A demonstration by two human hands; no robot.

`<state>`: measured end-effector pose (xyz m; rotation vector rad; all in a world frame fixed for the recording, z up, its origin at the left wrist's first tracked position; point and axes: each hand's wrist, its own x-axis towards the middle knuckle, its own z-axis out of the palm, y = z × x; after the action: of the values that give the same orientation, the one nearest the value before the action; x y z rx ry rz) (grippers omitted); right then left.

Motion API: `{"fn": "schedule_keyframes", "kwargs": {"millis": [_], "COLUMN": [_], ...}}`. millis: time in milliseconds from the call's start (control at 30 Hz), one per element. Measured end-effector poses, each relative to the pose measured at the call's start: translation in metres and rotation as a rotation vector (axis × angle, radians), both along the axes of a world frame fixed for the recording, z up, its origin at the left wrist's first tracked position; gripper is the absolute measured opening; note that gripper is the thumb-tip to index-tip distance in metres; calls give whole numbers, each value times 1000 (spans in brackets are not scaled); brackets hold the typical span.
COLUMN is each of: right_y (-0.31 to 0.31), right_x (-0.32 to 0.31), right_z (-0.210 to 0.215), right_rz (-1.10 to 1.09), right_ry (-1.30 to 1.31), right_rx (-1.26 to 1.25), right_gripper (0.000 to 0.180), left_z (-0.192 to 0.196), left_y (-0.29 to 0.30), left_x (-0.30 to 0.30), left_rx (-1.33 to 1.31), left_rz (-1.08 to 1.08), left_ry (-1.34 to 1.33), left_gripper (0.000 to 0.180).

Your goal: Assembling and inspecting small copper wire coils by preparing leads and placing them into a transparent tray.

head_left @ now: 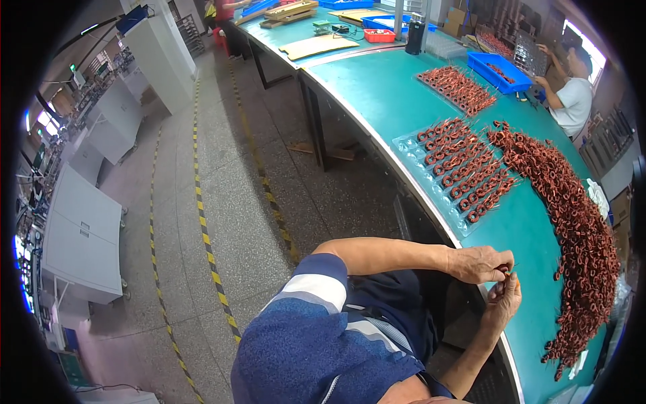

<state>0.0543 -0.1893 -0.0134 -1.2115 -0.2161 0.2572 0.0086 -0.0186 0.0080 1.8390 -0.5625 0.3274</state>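
My left hand (pixel 479 263) and my right hand (pixel 503 300) meet over the near edge of the green table (pixel 431 74). Fingers of both are closed around one small reddish-brown wire-wound ring coil (pixel 503 268), mostly hidden by them. A thin wire end sticks out beside my fingertips. Beyond my left hand lies a clear plastic tray (pixel 412 149) with rows of the same coils, their leads pointing away from me. A long heap of loose coils (pixel 582 236) curves along the table past my hands.
Another filled coil tray (pixel 457 89) lies farther along, next to a blue bin (pixel 499 73) with some coils. A black cylinder (pixel 416 37) and a red bin (pixel 379 36) stand beyond. Across the table, a person in a white shirt (pixel 574 101) handles a dark tray (pixel 530 55).
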Motion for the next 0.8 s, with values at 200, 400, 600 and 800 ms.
{"fn": "schedule_keyframes", "kwargs": {"millis": [200,400,600,800], "right_y": [-10,-14,-9,-12], "right_x": [-1,-3,2,-4], "right_z": [2,1,0,5], "right_rz": [213,314,261,132], "right_ry": [168,160,114,-35], "right_rx": [160,201,43,-108], "right_gripper": [20,15,12,21], "left_z": [23,43,30,26], "left_y": [15,25,13,11], "left_x": [1,4,0,-12], "left_rx": [150,305,622,827], "left_rz": [-142,-285,-95,76], "left_ry": [31,167,-118,-322], "left_gripper": [28,32,27,18]}}
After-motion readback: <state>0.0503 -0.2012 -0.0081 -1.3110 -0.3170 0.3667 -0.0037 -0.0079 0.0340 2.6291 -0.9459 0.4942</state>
